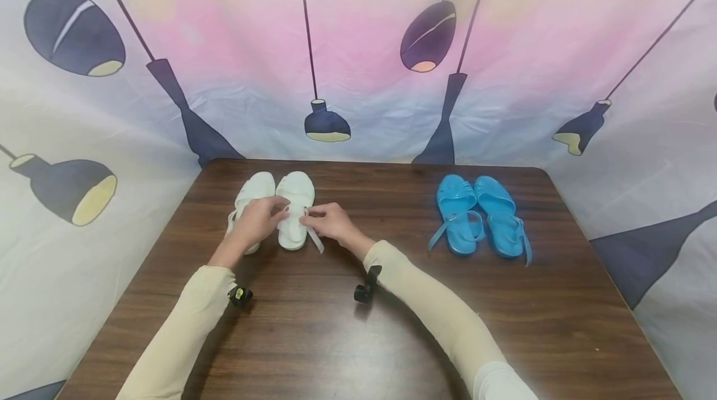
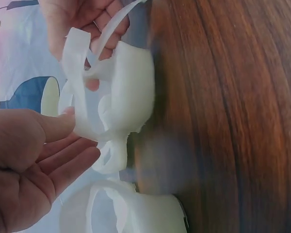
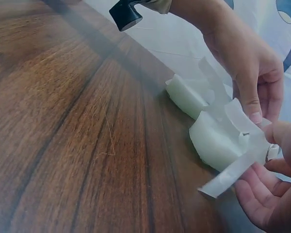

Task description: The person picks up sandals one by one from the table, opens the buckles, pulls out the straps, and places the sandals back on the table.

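Note:
Two white sandals stand side by side at the table's back left; both hands are at the right one (image 1: 292,235). My left hand (image 1: 259,221) pinches the ankle band (image 2: 80,104) of that sandal between thumb and fingers. From the other side, my right hand (image 1: 334,224) pinches the strap near its buckle, and the strap's loose end (image 3: 228,177) hangs down past the fingers. The left white sandal (image 1: 257,185) lies partly hidden behind my left hand and wrist.
A pair of blue sandals (image 1: 462,232) with straps hanging loose stands at the back right of the brown table (image 1: 358,338). Behind the table hangs a cloth (image 1: 358,33) printed with lamps.

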Tool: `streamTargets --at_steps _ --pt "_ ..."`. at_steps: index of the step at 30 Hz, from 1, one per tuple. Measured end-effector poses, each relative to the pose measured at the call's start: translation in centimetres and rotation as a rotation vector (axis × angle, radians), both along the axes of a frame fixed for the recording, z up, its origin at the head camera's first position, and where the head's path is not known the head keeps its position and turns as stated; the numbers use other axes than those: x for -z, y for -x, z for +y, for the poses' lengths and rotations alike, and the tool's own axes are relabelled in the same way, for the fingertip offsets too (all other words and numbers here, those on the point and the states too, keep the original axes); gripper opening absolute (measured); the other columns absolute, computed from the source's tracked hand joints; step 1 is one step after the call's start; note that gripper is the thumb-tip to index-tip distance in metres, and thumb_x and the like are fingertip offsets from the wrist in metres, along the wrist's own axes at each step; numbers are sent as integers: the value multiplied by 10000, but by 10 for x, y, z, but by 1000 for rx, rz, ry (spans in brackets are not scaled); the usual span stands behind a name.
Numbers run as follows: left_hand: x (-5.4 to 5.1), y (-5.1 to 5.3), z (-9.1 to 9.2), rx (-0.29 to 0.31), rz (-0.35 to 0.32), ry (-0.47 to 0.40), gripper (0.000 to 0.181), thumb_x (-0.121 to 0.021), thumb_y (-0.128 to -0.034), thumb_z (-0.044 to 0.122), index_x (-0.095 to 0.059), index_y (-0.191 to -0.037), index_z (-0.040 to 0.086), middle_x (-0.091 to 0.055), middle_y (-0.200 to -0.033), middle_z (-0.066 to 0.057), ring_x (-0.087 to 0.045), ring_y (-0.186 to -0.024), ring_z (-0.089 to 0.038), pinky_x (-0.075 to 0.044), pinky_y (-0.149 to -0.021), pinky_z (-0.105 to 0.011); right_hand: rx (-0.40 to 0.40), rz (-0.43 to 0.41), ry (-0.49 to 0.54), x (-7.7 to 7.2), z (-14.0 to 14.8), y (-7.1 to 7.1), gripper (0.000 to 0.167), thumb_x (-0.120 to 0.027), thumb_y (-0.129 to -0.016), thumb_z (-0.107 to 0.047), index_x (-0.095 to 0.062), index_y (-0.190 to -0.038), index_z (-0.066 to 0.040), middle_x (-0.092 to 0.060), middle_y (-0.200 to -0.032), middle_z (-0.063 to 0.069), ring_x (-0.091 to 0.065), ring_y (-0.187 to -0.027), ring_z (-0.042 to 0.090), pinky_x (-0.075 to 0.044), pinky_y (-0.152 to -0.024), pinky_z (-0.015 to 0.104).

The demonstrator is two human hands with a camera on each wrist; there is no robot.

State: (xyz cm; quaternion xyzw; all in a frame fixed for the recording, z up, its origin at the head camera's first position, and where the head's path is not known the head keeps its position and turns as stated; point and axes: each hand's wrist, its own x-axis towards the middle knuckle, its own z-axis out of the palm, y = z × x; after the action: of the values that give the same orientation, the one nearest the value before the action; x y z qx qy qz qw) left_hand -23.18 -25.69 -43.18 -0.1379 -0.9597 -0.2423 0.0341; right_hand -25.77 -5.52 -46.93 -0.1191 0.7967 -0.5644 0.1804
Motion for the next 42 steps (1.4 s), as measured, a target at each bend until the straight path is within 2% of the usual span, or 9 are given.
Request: streamTargets --at_steps 2,7,13,15,20,24,30,36,42 --pt "0 -1 3 -4 9 -28 286 -661 -998 110 -668 -1227 -61 -718 -1137 -253 -701 -1034 -407 -560 -887 -544 17 -1 19 -1 3 0 412 -760 -939 -295 -711 -1291 -88 -750 -1103 87 -726 -796 135 -609 -685 267" --pt "-3 -4 13 -14 18 -140 297 -653 -1003 100 -651 -1254 -59 -701 -1181 -260 -692 -1071 -421 -561 -915 -538 51 17 50 -5 13 -1 404 -781 -920 -275 -724 -1268 -78 -755 -991 83 -704 -814 135 -613 -711 279" --pt "-4 -7 27 -14 55 -252 287 -680 -982 71 -661 -1240 -54 -703 -1181 -260 -703 -1062 -410 -577 -908 -508 54 55 29 -12 31 -4 412 -789 -914 -281 -724 -1273 -90 -745 -994 58 -672 -792 106 -602 -711 262" --pt "-4 -8 32 -13 71 -285 286 -690 -973 61 -666 -1233 -55 -706 -1176 -257 -710 -1048 -400 -586 -897 -491 55 70 9 -15 39 -5 410 -786 -917 -289 -723 -1279 -108 -731 -969 34 -658 -765 94 -582 -680 240" --pt "-2 -12 48 -14 98 -362 285 -699 -967 67 -678 -1228 -45 -716 -1172 -237 -720 -1042 -367 -596 -886 -449 55 132 -45 -26 58 -11 407 -776 -924 -304 -722 -1286 -128 -655 -784 -5 -556 -653 84 -466 -581 204" --pt "-3 -16 62 -16 121 -409 283 -720 -956 91 -699 -1216 -19 -731 -1153 -213 -732 -1026 -341 -606 -861 -430 57 182 -67 -34 75 -16 399 -772 -927 -299 -724 -1281 -122 -666 -773 -10 -520 -640 92 -423 -566 210" --pt "-3 -18 86 14 84 -451 280 -737 -949 118 -716 -1211 21 -748 -1128 -173 -737 -1017 -306 -617 -823 -420 61 214 -87 -38 105 -26 408 -777 -921 -306 -727 -1273 -107 -742 -872 28 -571 -693 119 -457 -594 242" --pt "7 -20 110 57 51 -504 274 -739 -940 96 -717 -1199 11 -750 -1120 -162 -736 -1006 -289 -615 -824 -363 94 253 -130 -33 129 -33 409 -777 -922 -315 -728 -1271 -107 -733 -872 17 -577 -714 138 -457 -598 260" --pt "16 -27 129 87 40 -582 266 -746 -927 67 -718 -1182 -6 -750 -1113 -170 -734 -1011 -296 -608 -847 -338 116 242 -164 -28 150 -46 426 -782 -915 -324 -724 -1279 -110 -727 -873 3 -565 -716 147 -450 -595 264"
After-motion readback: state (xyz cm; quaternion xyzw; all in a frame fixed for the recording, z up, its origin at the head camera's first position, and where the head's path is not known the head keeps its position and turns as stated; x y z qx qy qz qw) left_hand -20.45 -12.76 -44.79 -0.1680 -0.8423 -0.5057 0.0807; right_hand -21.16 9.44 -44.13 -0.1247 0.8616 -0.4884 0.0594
